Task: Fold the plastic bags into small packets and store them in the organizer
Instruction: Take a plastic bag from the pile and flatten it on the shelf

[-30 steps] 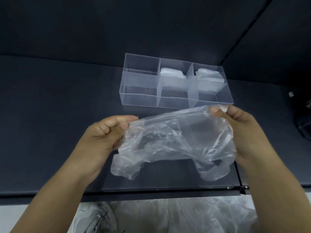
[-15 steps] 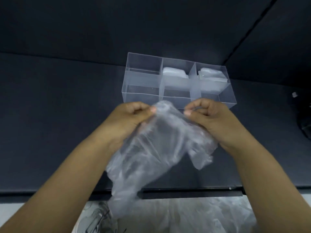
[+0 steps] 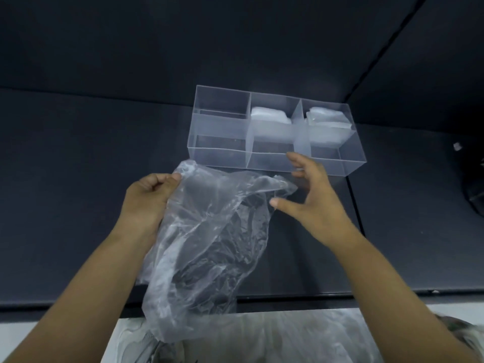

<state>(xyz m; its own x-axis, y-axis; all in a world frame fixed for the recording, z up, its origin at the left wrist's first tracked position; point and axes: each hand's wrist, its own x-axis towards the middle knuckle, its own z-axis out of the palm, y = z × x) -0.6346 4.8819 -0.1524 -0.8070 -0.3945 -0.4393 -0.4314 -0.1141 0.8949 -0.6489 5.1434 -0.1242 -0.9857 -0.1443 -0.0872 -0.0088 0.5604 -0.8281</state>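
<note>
A crumpled clear plastic bag (image 3: 209, 244) hangs over the dark table's front edge. My left hand (image 3: 149, 197) pinches its upper left corner between thumb and curled fingers. My right hand (image 3: 309, 197) hovers at the bag's upper right edge with fingers spread, holding nothing. Behind them stands the clear three-compartment organizer (image 3: 217, 155). Its left compartment holds nothing, the middle holds a folded white packet (image 3: 269, 119), and the right holds another folded packet (image 3: 327, 121).
The dark table (image 3: 78, 179) runs to a front edge near my body, with a seam on the right. More clear plastic bags (image 3: 288, 336) lie below that edge. A dark round object (image 3: 475, 189) sits at the far right.
Both hands held the bag's top edge, came together, then parted. My right hand has let go and opened, and the bag now hangs long from my left hand.
</note>
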